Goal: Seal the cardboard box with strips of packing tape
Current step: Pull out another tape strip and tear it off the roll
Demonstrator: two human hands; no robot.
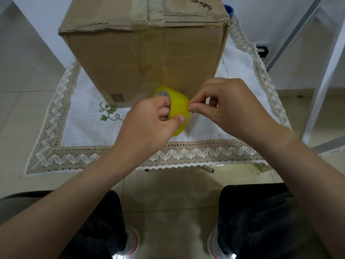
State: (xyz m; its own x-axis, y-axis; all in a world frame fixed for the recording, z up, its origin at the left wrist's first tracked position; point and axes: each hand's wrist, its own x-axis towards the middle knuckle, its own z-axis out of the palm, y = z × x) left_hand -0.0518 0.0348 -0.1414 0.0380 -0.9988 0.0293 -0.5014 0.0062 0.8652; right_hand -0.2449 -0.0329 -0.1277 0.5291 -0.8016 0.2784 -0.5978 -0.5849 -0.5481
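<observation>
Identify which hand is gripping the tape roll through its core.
The left hand: its fingers hook through the yellow tape roll. The right hand only pinches at the roll's outer edge.

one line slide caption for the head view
Left hand grips yellow tape roll; right hand picks at its edge before cardboard box.

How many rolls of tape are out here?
1. A yellow tape roll is held in the left hand before the cardboard box, the right hand picking at it. Others may be hidden behind the box.
</observation>
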